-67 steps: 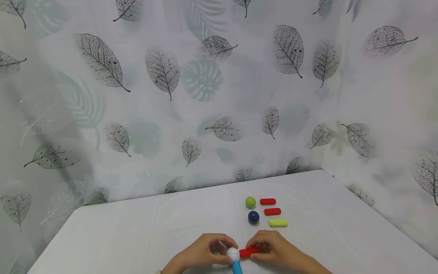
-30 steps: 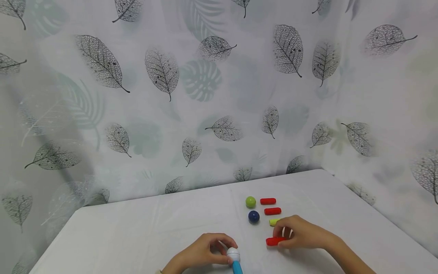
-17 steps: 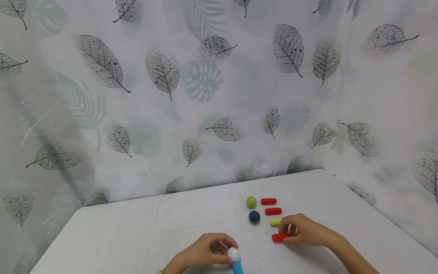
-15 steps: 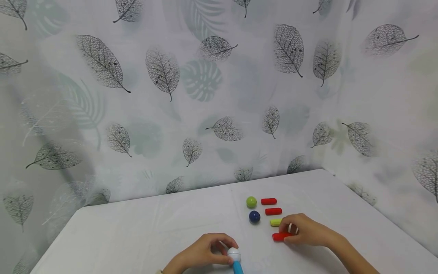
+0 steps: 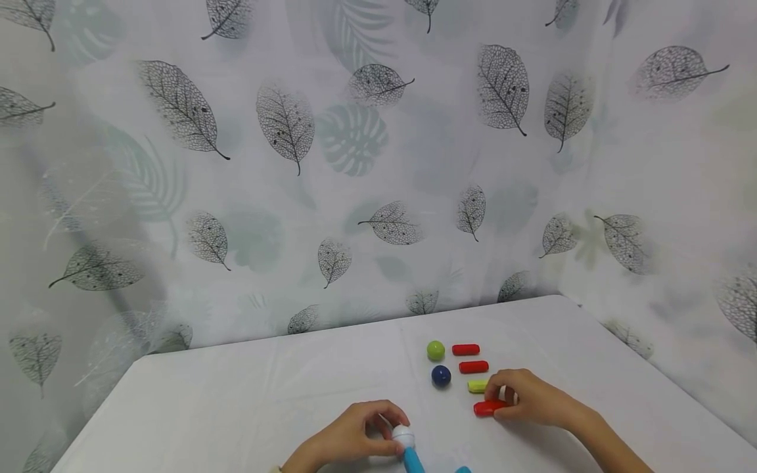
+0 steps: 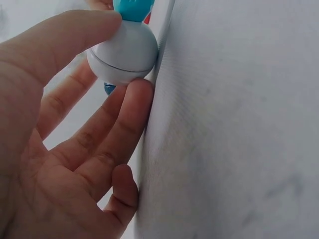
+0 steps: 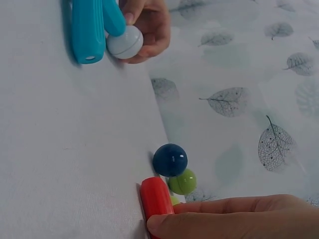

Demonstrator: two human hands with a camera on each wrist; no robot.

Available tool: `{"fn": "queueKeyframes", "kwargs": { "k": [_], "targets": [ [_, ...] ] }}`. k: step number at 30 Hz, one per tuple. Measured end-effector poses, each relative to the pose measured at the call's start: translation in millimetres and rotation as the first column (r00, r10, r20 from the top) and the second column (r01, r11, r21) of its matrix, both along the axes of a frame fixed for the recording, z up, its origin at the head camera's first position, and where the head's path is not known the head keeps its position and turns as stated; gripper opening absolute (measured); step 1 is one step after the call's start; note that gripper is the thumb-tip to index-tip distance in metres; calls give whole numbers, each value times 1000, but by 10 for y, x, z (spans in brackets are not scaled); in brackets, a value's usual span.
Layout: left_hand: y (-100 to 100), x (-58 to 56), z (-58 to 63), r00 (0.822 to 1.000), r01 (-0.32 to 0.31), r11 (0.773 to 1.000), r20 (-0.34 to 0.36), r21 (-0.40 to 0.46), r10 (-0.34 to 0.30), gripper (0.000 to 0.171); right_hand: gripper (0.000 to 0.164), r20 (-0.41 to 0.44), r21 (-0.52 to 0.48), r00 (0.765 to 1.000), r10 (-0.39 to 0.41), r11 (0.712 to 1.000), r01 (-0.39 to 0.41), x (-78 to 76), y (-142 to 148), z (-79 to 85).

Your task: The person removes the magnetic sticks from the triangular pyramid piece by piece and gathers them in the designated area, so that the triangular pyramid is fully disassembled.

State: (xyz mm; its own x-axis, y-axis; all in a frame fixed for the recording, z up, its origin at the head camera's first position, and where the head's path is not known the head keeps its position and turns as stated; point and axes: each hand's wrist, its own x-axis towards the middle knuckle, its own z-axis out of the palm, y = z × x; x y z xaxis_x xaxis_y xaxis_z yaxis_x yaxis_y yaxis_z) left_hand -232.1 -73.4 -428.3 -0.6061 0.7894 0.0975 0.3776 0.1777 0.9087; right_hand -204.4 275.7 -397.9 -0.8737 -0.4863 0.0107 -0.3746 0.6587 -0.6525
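Observation:
My left hand (image 5: 361, 433) pinches a white ball (image 5: 403, 435) between thumb and fingertips, low over the table. A blue rod (image 5: 412, 460) meets the ball on its near side. In the left wrist view the ball (image 6: 124, 52) shows a seam around it. My right hand (image 5: 526, 397) pinches a red rod (image 5: 486, 408) at its right end, close to the tabletop; the right wrist view shows the thumb over this red rod (image 7: 157, 196). Just beyond the right fingers lies a yellow-green rod (image 5: 476, 386), partly hidden by them.
Two more red rods (image 5: 466, 349) lie on the white table (image 5: 236, 394) beyond the right hand. Left of them sit a green ball (image 5: 435, 350) and a dark blue ball (image 5: 441, 376). Another blue rod (image 7: 88, 30) lies near the white ball. A leaf-patterned curtain (image 5: 355, 197) hangs behind.
My right hand has carried the red rod away from the white ball, rightward to beside the yellow-green rod. The left hand stays on the ball. A second blue tip now shows at the bottom edge.

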Motion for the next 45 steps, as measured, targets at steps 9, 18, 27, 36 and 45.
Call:
{"fn": "queueKeyframes", "kwargs": {
  "k": [9, 18, 27, 36, 45],
  "targets": [
    [50, 65, 51, 970, -88, 990, -234, -110, 60, 31, 21, -24, -7, 1000, -7, 1000, 7, 22, 23, 34],
    [194, 180, 194, 920, 35, 995, -387, -88, -67, 22, 14, -111, -49, 992, 52, 997, -58, 58, -148, 117],
    [234, 189, 176, 893, 192, 954, -362, -230, -267, 29, 9, -92, -54, 989, 115, 991, -120, 111, -352, 111],
    [261, 178, 182, 821, 184, 921, -461, -345, -337, 26, 8, -62, -110, 969, 239, 963, -244, 151, -473, 62],
    [250, 168, 159, 897, 110, 928, -366, -355, -247, 34, 18, 17, -190, 942, 336, 926, -327, 191, -603, -81]
  ]
}}
